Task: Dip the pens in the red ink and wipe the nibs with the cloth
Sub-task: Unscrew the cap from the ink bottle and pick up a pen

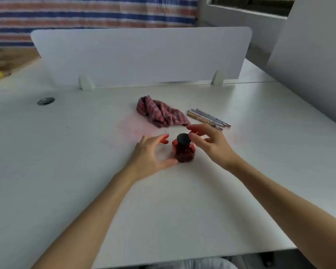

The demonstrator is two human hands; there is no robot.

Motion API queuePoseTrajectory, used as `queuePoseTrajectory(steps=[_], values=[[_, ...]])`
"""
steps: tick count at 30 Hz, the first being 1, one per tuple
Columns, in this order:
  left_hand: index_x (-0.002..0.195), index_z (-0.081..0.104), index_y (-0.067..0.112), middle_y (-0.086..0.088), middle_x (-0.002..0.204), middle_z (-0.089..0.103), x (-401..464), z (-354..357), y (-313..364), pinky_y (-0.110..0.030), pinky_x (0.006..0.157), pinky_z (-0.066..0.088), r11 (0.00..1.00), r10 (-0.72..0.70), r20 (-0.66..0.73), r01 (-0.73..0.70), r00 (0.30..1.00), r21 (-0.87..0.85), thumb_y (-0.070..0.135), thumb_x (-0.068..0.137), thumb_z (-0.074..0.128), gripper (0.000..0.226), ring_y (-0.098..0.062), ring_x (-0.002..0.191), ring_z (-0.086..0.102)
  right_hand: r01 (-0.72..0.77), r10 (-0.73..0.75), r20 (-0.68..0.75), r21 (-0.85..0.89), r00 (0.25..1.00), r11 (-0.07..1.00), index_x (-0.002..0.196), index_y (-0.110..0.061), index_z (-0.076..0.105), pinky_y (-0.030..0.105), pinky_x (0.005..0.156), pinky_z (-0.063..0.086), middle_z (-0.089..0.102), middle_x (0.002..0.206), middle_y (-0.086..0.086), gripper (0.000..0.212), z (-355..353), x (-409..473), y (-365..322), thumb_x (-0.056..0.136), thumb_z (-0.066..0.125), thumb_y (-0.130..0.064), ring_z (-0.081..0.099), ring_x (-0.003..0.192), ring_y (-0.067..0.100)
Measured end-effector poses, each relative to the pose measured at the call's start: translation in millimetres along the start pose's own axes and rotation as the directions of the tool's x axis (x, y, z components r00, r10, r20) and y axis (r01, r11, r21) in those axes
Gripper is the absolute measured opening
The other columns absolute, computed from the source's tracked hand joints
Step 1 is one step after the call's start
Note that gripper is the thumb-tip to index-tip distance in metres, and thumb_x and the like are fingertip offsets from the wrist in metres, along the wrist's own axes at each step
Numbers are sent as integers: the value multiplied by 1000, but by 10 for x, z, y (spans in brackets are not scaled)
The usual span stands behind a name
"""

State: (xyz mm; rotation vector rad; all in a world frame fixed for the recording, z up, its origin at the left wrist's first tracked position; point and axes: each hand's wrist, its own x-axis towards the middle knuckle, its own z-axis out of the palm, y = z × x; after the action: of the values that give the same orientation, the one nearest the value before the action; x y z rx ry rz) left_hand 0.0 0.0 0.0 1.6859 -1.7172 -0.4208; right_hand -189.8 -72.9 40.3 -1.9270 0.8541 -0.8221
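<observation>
pens (209, 117): four; ink bottle (183, 150): one; cloth (162, 112): one

Both forearms are bare from wrist to frame edge; no sleeves, watch, rings or bracelets visible. Left hand (150, 152): fingertips stained red. Right hand (208, 140): slender fingers, nails short, no staining discernible. Light grey garment fabric (192, 264) shows at the bottom edge, beneath the arms.

Bare desk (66, 152) lies wide open left of the ink bottle (183, 150); cloth (161, 112), pens (209, 117) and divider (142, 55) crowd behind
</observation>
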Motion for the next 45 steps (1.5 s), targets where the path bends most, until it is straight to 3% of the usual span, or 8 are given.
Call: queuePoseTrajectory(steps=[7,12,19,24,28,34,40,45], values=[[115,60,18,32,94,30,78,48,140,-30,94,30,1000,13,-38,-12,999,29,47,59,79,66,-3,100,31,31,-30,-30,45,999,998,96,-30,57,16,71,43,56,98,-7,27,188,28,137,70,64,-35,51,90,11],[103,65,16,30,89,34,70,40,157,-37,87,37,995,98,-70,-97,993,14,59,55,58,65,2,89,31,124,-125,-34,-22,992,992,99,-25,57,12,72,39,53,94,-11,26,209,73,199,75,61,-34,49,94,16],[112,62,17,29,91,33,80,36,145,-38,92,38,998,67,-38,-67,997,4,60,56,53,71,0,93,34,129,-128,46,0,991,992,114,-27,51,20,80,41,53,108,-8,38,139,96,275,78,56,-40,49,100,12],[116,60,20,26,94,33,81,33,130,-37,98,36,1000,23,-3,-23,1000,-3,61,54,53,75,-7,101,38,96,-98,28,71,995,993,97,-29,56,24,78,44,51,105,-2,15,51,107,319,84,51,-23,52,94,11],[115,60,19,27,93,35,86,41,123,-39,98,36,999,29,-16,-29,999,-21,59,54,53,73,-5,100,37,56,-67,75,136,995,989,102,-29,61,32,85,43,51,107,-4,22,66,93,258,85,48,-27,52,103,17],[112,62,18,28,90,37,82,58,118,-42,94,40,997,70,-54,-72,996,-25,56,57,55,67,-6,98,40,50,-49,82,-5,995,999,114,-27,55,20,88,39,48,111,1,40,172,111,207,76,64,-36,48,108,15],[114,60,21,25,93,35,95,64,79,-41,97,38,999,41,-26,-41,999,-13,59,56,55,70,-11,102,41,93,-95,23,65,995,993,99,-34,55,17,83,40,53,107,2,19,93,79,232,80,55,-28,51,99,8],[114,61,19,27,93,34,91,61,94,-41,96,39,999,47,-30,-47,998,-20,58,56,54,69,-12,102,43,78,-79,64,31,995,997,105,-37,57,16,86,37,48,108,-3,30,142,92,204,75,59,-35,47,106,10]])
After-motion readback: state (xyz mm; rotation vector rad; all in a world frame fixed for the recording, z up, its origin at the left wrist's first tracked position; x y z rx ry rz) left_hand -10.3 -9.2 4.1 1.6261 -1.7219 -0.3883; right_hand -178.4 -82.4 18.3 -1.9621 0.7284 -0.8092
